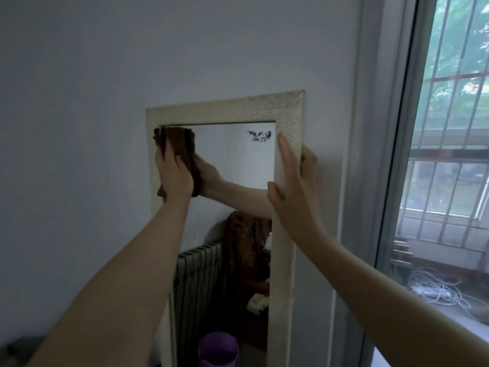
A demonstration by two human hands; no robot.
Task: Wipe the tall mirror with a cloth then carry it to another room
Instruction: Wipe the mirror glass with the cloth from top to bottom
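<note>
Your left hand (173, 176) presses one brown cloth (182, 144) to one mirror (238, 160); your right hand (293, 181) clasps its frame's right edge.

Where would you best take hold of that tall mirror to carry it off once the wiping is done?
By its two long side rails, I'd guess. The mirror is tall and narrow, leaning on the wall, with a wide textured frame. The right hand already wraps the right rail, fingers behind. The left hand, now pressing the brown cloth to the glass, could come from the left, keeping off the glass.
</note>
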